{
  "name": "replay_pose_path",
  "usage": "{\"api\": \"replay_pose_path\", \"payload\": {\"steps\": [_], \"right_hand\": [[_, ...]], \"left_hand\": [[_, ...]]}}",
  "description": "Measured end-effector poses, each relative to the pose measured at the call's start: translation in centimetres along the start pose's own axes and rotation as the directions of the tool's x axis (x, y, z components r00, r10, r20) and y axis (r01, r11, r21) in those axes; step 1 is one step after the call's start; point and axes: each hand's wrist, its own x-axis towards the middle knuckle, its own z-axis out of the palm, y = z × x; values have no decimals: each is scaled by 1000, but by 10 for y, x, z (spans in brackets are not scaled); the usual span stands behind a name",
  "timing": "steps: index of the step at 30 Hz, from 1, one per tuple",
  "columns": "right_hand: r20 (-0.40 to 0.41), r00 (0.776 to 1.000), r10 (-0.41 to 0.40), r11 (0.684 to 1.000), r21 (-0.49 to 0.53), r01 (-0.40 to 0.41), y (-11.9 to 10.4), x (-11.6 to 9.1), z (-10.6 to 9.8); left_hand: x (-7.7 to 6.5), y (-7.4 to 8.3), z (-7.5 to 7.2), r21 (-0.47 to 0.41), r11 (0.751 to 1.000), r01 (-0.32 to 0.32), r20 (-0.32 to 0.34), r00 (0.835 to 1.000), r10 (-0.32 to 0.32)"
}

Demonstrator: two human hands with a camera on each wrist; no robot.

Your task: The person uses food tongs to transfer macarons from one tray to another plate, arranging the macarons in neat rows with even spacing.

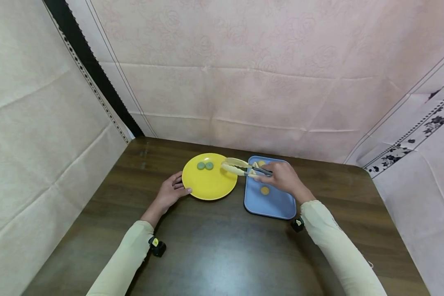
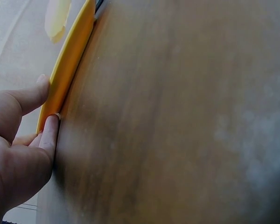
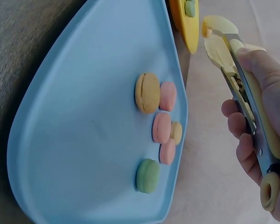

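Observation:
My left hand point(image 1: 169, 193) holds the rim of a round yellow plate point(image 1: 211, 187), with thumb and fingers at its left edge. On the plate two green macarons point(image 1: 209, 166) lie side by side. My right hand point(image 1: 281, 177) grips metal tongs with pale tips point(image 1: 232, 169); those tips hang over the plate's right side, spread apart. I cannot tell anything between them. Below that hand lies a blue tray point(image 1: 270, 207). In the right wrist view it carries a tan macaron point(image 3: 147, 93), several pink macarons point(image 3: 162, 127), a smaller tan one and a green macaron point(image 3: 148, 176).
Plate and tray sit beside each other toward the back of a dark wooden table point(image 1: 214, 246). Pale patterned cloth point(image 1: 244, 94) hangs behind and at both sides. Each wrist wears a small black camera point(image 1: 157, 247).

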Motion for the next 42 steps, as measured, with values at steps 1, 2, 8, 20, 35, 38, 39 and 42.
{"api": "replay_pose_path", "payload": {"steps": [1, 2, 8, 20, 35, 38, 39, 42], "right_hand": [[5, 1000, -1, 1000, -4, 1, 1, 1, 1], [12, 1000, 3, 1000, -7, -3, 1, 3, 3], [67, 997, 32, 999, -13, -32, 2, 11, 8], [96, 993, 73, 997, -19, -72, -1, 18, 17], [0, 992, 126, 992, 32, -126, -1, -8, -9], [-24, 990, 141, 990, 16, -141, -2, -22, -20], [-32, 989, 143, 990, 9, -143, -2, -27, -24], [-58, 985, 163, 986, -8, -164, -2, -44, -34]], "left_hand": [[0, 0, 0, 1, 1000, 1, -4, 1000, -1], [0, 0, 1, 3, 1000, 2, -6, 1000, -2], [1, 0, 1, 3, 1000, 1, -10, 1000, -1], [2, -3, 3, -27, 1000, -6, -1, 1000, 6], [2, -3, 2, -12, 1000, -4, -8, 1000, 4], [2, -3, 1, -19, 1000, -1, -9, 1000, 0], [2, -3, 1, -20, 1000, 0, -10, 1000, 0], [1, -3, 0, -25, 1000, 4, -5, 1000, -4]]}}
